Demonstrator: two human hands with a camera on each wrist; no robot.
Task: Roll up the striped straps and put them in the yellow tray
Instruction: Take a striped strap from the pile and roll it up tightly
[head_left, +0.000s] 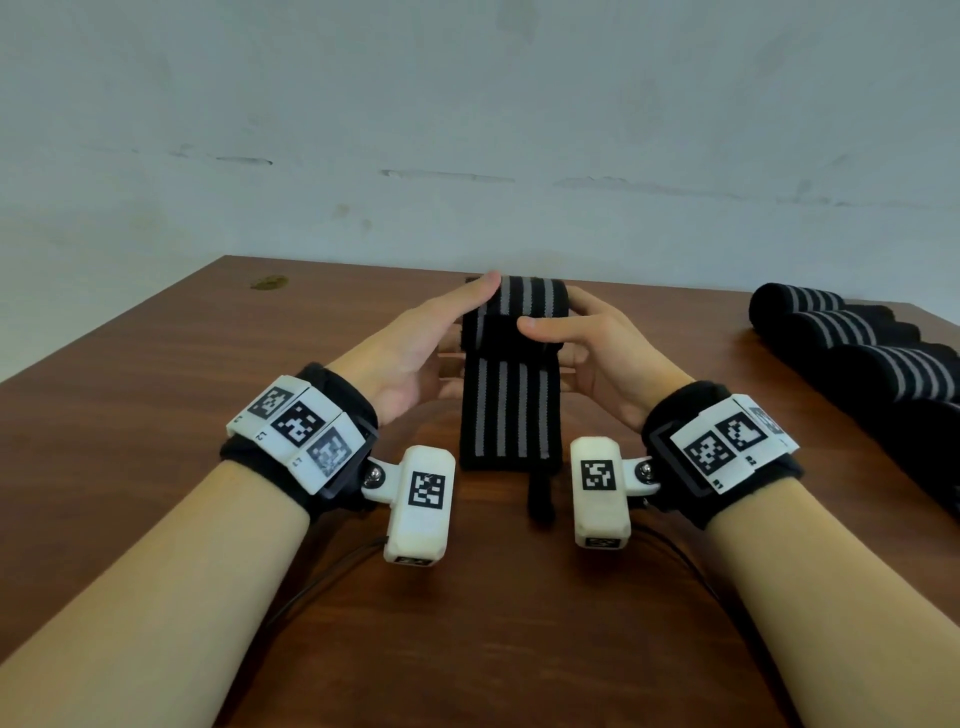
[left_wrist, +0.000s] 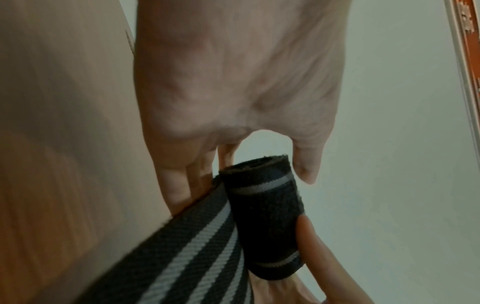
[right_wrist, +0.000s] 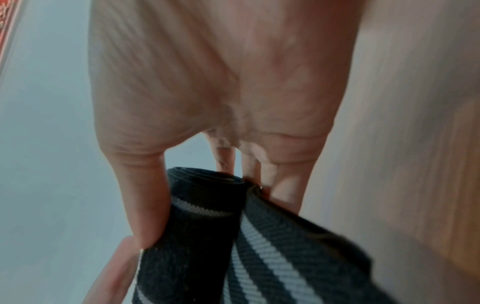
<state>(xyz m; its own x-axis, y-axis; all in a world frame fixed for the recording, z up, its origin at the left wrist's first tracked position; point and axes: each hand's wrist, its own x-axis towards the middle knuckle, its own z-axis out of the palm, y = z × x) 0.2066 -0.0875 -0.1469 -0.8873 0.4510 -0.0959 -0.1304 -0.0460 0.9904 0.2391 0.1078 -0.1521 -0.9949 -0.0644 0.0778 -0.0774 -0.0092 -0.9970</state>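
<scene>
A black strap with grey stripes lies in the middle of the wooden table (head_left: 208, 389); its far end is wound into a roll (head_left: 514, 312) and its flat tail (head_left: 506, 415) runs toward me. My left hand (head_left: 457, 338) holds the roll's left end, thumb on top and fingers underneath. My right hand (head_left: 561, 338) grips the right end, with its thumb pressed on the roll's front. The left wrist view shows the roll (left_wrist: 262, 205) close up, and so does the right wrist view (right_wrist: 197, 216). The yellow tray is not in view.
Several rolled striped straps (head_left: 857, 343) lie in a row along the table's right side. A pale wall (head_left: 467, 130) stands just behind the table's far edge. Thin dark cables (head_left: 322, 582) trail near the front edge, under my forearms.
</scene>
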